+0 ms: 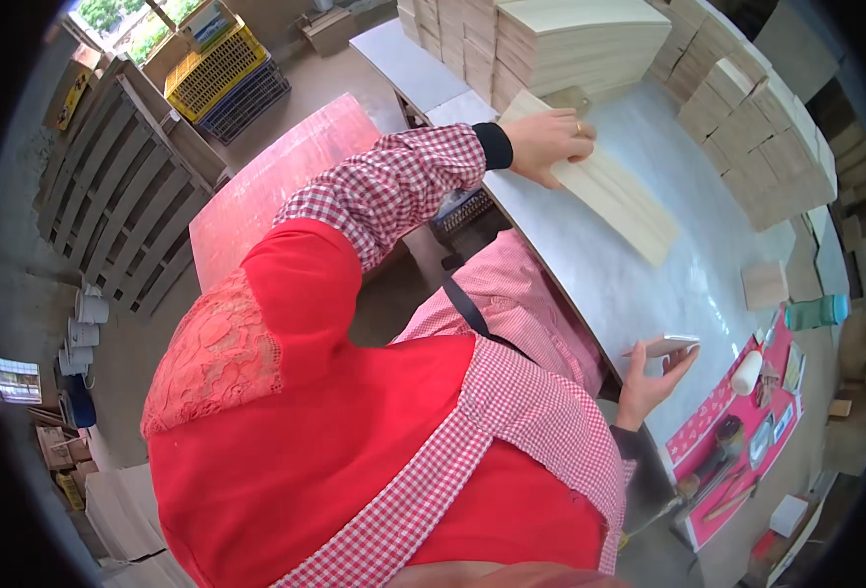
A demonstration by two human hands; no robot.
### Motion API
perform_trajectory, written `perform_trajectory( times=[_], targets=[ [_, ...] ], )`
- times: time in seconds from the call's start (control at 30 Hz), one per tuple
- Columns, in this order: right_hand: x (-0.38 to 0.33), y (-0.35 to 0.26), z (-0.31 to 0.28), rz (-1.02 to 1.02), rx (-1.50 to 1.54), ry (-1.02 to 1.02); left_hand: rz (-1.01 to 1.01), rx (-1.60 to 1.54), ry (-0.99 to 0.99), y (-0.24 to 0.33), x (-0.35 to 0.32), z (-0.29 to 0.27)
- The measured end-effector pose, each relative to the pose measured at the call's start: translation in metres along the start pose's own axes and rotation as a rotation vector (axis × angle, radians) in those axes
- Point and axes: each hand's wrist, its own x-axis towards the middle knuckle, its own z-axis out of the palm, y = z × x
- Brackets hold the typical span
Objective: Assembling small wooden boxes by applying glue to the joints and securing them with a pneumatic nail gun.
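Observation:
My left hand, a ring on one finger, reaches across the pale grey tabletop. Its curled fingers grip the edge of a long, pale wooden strip that lies slantwise on the surface. Just beyond the fingers a small brownish flat piece is partly hidden. Close to the table's near edge, my right hand holds up a thin, flat rectangular piece between thumb and fingers. Its pale face is tilted, and I cannot make out its kind.
Tall stacks of thin wooden sheets stand at the back, with more wooden stacks along the right. A small wooden square lies near a teal bottle. Hand tools rest on a pink mat. A reddish board is left.

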Motion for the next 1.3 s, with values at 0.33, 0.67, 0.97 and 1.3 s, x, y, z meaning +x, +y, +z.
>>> perform_trajectory(
  times=[0.33, 0.67, 0.97, 1.3],
  targets=[
    [0.003, -0.002, -0.012, 0.098, 0.123, -0.101, 0.043, 0.193, -0.194, 0.016, -0.014, 0.034],
    [0.022, -0.005, -0.013, 0.177, 0.511, -0.304, 0.070, 0.151, -0.186, 0.087, 0.085, 0.112],
    [0.023, -0.017, -0.036, 0.251, 0.725, -0.303, 0.028, -0.065, -0.305, 0.081, 0.098, 0.111],
    [0.037, -0.018, 0.021, 0.199, 0.064, 0.084, 0.102, -0.237, -0.182, 0.124, 0.092, 0.048]
  ],
)
